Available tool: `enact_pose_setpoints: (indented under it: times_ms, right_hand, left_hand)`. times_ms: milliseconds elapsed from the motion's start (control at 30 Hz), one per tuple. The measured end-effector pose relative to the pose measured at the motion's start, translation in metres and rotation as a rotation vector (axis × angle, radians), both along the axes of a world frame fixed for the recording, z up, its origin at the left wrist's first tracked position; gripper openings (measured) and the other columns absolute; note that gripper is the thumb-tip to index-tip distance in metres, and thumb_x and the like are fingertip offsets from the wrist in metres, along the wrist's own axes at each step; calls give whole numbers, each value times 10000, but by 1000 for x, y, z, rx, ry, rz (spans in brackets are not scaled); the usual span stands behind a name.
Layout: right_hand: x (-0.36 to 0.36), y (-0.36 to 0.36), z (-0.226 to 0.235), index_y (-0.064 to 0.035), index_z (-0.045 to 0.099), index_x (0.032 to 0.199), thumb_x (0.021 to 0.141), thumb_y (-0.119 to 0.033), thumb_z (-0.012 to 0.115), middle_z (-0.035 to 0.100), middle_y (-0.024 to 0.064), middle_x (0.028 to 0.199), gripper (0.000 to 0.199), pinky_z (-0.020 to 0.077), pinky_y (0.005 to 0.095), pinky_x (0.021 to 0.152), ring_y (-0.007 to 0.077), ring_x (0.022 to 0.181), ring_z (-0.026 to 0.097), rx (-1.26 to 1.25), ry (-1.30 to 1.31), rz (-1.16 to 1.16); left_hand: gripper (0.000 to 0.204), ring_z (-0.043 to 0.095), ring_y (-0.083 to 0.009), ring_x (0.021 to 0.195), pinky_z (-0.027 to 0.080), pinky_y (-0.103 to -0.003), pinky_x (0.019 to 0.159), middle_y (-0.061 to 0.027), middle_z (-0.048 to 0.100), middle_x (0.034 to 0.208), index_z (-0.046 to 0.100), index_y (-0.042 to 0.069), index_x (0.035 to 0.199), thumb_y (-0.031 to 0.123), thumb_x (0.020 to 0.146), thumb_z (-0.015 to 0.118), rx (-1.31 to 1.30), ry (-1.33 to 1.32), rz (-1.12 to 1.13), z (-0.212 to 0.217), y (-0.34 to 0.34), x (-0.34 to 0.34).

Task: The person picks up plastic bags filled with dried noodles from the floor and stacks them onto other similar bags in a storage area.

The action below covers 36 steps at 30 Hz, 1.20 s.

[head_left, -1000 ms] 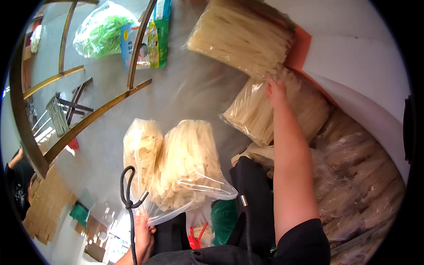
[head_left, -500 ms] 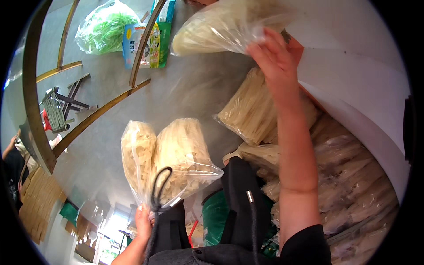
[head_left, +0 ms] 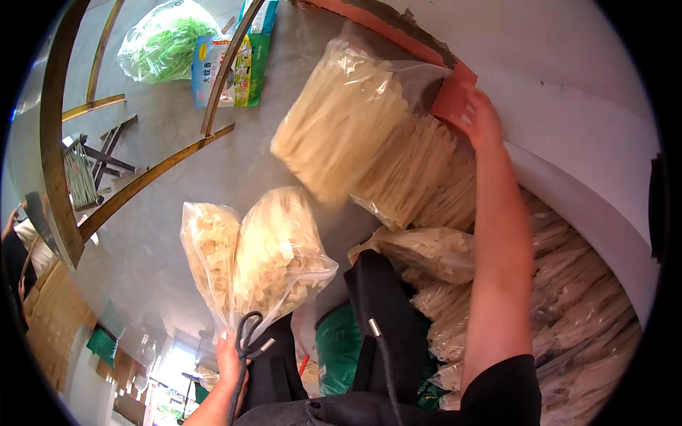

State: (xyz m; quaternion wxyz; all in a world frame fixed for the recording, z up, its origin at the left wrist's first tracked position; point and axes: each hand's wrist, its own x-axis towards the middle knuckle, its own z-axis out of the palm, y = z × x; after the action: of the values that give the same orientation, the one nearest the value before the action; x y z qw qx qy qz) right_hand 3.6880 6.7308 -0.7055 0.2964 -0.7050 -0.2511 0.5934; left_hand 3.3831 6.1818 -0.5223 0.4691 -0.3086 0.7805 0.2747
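Observation:
Low in the view, my left hand (head_left: 229, 358) is closed on the gathered necks of two clear plastic bags of pale dried strips. The narrower bag (head_left: 211, 245) hangs on the left, against the wider bag (head_left: 277, 248). At the upper right, my right hand (head_left: 477, 117) is beside the wall's base, fingers blurred but loosely apart with nothing visible in them. Another bag of the same strips (head_left: 341, 121), a little blurred, lies tilted just left of it, its loose plastic mouth toward the hand. It overlaps a further bag of strips (head_left: 401, 174).
A pile of similar bags (head_left: 561, 305) fills the right side along the white wall (head_left: 568, 92). A curved metal frame (head_left: 153, 181) stands left, with a folding stool (head_left: 85, 170) beyond. Farther off are a bag of green stuff (head_left: 167, 46) and a colourful packet (head_left: 227, 71). Another person (head_left: 15, 259) is at far left.
The bag that my right hand held has come down beside the pile, and that hand has moved right and down, away from it. My left hand still holds its two bags, which shifted slightly left.

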Motion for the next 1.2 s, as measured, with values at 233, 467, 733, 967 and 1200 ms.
enact_pose_setpoints:
  times_ms: [233,467,733,967,1200]
  right_hand:
    - [-20,-208,-109,-99,524,1063,824,-359,632,581,40,895,369,518,341,658,145,774,572,-730,14,726]
    - [-123,-290,-186,-6,302,1317,814,-243,625,319,285,1334,642,345,512,1003,410,1226,364,-733,623,-540]
    - [-84,-239,-186,48,452,1111,798,-94,553,481,263,1175,358,372,498,990,393,1124,473,-731,493,-482]
    - [-79,-276,-96,-49,506,1138,818,-146,576,563,99,1122,342,427,365,924,246,1106,519,-78,63,746]
    - [-83,-273,66,-260,261,1414,775,-217,649,241,152,1440,749,288,452,1032,352,1291,305,413,137,1438]
  left_hand:
    - [197,292,-36,380,212,-195,325,66,354,548,423,186,851,359,945,431,12,-76,-50,11,19,-8]
    - [143,279,-38,403,208,-182,349,56,374,585,420,186,872,310,934,456,-11,-41,-54,13,58,-7]
    - [173,294,-37,370,235,-194,326,60,376,553,457,155,884,309,953,421,-48,-2,-97,10,35,-7]
    - [152,304,-34,383,224,-190,332,62,385,569,458,161,900,302,948,428,-55,-10,-58,8,33,-5]
    - [172,293,-42,402,211,-184,351,58,359,570,435,172,842,317,936,434,-45,-66,-192,16,54,0]
